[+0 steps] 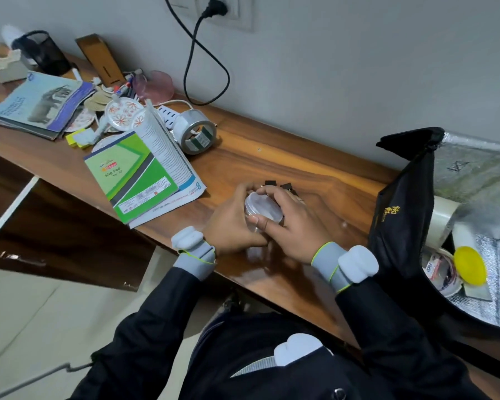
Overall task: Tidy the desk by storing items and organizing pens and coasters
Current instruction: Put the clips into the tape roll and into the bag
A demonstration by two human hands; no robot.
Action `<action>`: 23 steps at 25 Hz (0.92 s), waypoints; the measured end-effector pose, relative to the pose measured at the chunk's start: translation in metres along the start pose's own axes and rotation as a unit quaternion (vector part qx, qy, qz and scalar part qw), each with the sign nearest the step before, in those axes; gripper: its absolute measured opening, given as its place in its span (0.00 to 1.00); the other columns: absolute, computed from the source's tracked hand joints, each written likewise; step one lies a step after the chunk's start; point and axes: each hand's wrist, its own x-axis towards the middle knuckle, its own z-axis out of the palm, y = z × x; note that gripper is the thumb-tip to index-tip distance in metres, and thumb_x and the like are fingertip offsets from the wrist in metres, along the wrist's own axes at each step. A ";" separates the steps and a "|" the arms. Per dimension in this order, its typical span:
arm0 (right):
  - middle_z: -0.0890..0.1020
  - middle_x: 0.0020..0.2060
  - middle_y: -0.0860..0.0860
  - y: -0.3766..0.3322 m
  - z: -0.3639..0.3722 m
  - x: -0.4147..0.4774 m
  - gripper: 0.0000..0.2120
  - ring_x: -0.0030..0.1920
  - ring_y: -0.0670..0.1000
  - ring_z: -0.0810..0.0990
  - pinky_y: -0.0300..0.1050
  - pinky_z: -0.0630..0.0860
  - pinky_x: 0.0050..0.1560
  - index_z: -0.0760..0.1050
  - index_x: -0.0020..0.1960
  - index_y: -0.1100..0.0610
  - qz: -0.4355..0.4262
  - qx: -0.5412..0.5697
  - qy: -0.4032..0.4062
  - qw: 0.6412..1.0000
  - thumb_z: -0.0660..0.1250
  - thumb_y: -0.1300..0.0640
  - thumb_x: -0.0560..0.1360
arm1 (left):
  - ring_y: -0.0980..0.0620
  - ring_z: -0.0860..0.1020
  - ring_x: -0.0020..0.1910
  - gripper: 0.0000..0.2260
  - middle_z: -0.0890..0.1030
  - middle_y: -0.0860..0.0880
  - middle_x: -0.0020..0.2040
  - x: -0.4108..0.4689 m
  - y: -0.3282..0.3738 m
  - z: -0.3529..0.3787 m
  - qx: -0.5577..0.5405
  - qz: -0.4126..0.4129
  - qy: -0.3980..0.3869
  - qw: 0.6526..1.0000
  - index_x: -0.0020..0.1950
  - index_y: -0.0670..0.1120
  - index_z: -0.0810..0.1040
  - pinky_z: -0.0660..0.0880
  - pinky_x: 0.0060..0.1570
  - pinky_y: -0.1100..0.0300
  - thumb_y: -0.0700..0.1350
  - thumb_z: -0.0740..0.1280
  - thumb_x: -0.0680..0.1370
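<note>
The clear tub [262, 208] is half hidden, contents unreadable; left hand [233, 226] and right hand [294, 224] both have their grip clamped round it.

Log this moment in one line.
left hand: holds clear container | right hand: grips its top | black clips: on desk behind it | bag: open at right

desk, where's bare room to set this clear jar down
The desk is bare along the wall from the silver tape roll to the black bag, behind the small black clips. A narrower strip lies between the right hand, on the clear jar, and the bag. The left end is crowded: slip pad, coasters, pens, books.
</note>
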 end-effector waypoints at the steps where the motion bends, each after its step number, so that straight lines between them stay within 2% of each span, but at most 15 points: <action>1: 0.75 0.62 0.46 -0.001 -0.001 -0.002 0.22 0.61 0.50 0.73 0.49 0.69 0.62 0.70 0.66 0.47 -0.021 0.013 -0.015 1.000 0.68 0.44 0.75 | 0.62 0.78 0.47 0.36 0.78 0.59 0.52 -0.003 -0.001 -0.002 -0.031 -0.007 -0.009 0.999 0.64 0.55 0.64 0.74 0.45 0.67 0.46 0.74 0.59; 3: 0.74 0.63 0.46 -0.002 -0.004 -0.005 0.22 0.63 0.48 0.73 0.49 0.69 0.64 0.69 0.67 0.48 -0.070 0.031 -0.029 0.997 0.69 0.47 0.75 | 0.58 0.78 0.49 0.36 0.80 0.49 0.55 -0.008 -0.006 -0.007 -0.108 -0.027 -0.021 0.994 0.65 0.47 0.66 0.76 0.51 0.61 0.44 0.74 0.59; 5: 0.73 0.64 0.47 0.002 -0.008 -0.005 0.22 0.64 0.49 0.73 0.48 0.68 0.65 0.69 0.67 0.50 -0.091 0.031 0.000 0.995 0.68 0.49 0.76 | 0.58 0.80 0.52 0.35 0.81 0.47 0.56 -0.012 -0.010 -0.011 -0.126 -0.035 -0.012 0.991 0.65 0.45 0.67 0.76 0.55 0.61 0.43 0.77 0.61; 7: 0.72 0.65 0.47 0.011 -0.011 -0.004 0.22 0.64 0.51 0.73 0.44 0.67 0.63 0.67 0.69 0.48 -0.032 -0.009 0.048 0.998 0.66 0.47 0.77 | 0.58 0.79 0.56 0.36 0.81 0.52 0.57 -0.012 -0.016 -0.012 -0.087 -0.034 0.011 0.996 0.66 0.48 0.68 0.74 0.60 0.60 0.45 0.79 0.62; 10: 0.71 0.66 0.53 0.036 -0.014 -0.007 0.28 0.65 0.59 0.70 0.50 0.67 0.63 0.64 0.71 0.50 0.118 -0.089 0.066 0.987 0.68 0.47 0.75 | 0.54 0.72 0.58 0.34 0.78 0.58 0.55 -0.017 -0.026 -0.009 0.044 -0.044 0.060 0.996 0.63 0.57 0.71 0.72 0.61 0.52 0.57 0.77 0.59; 13: 0.70 0.66 0.56 0.064 -0.016 -0.010 0.27 0.65 0.63 0.68 0.54 0.67 0.66 0.63 0.71 0.50 0.226 -0.152 0.044 0.961 0.66 0.49 0.75 | 0.52 0.73 0.59 0.34 0.78 0.56 0.56 -0.023 -0.045 -0.005 0.018 -0.067 0.051 0.996 0.60 0.59 0.71 0.70 0.64 0.47 0.57 0.77 0.56; 16: 0.68 0.69 0.55 0.080 -0.013 -0.008 0.27 0.69 0.63 0.65 0.54 0.63 0.68 0.62 0.73 0.50 0.274 -0.195 0.032 0.941 0.64 0.49 0.75 | 0.52 0.77 0.60 0.35 0.80 0.55 0.58 -0.026 -0.053 -0.004 -0.045 -0.060 0.038 0.996 0.59 0.59 0.72 0.69 0.66 0.44 0.55 0.79 0.54; 18: 0.64 0.73 0.55 0.080 -0.007 -0.001 0.29 0.73 0.61 0.60 0.55 0.59 0.71 0.62 0.73 0.50 0.271 -0.214 0.041 0.938 0.64 0.48 0.74 | 0.53 0.78 0.59 0.35 0.80 0.57 0.56 -0.023 -0.053 -0.003 -0.049 -0.044 0.034 0.997 0.58 0.60 0.73 0.70 0.65 0.44 0.54 0.80 0.54; 21: 0.57 0.77 0.52 0.072 0.006 0.009 0.31 0.77 0.58 0.52 0.57 0.53 0.74 0.60 0.74 0.44 0.200 -0.242 0.033 0.949 0.65 0.44 0.73 | 0.53 0.74 0.58 0.33 0.76 0.67 0.52 -0.018 -0.048 0.003 0.026 -0.019 0.045 0.998 0.57 0.64 0.71 0.68 0.63 0.45 0.59 0.78 0.54; 23: 0.56 0.78 0.50 0.066 0.014 0.021 0.32 0.77 0.58 0.53 0.57 0.54 0.73 0.59 0.74 0.39 0.159 -0.261 0.001 0.952 0.65 0.40 0.73 | 0.54 0.72 0.57 0.34 0.75 0.68 0.50 -0.012 -0.048 0.005 0.077 -0.012 0.042 0.996 0.58 0.66 0.70 0.66 0.60 0.49 0.63 0.75 0.54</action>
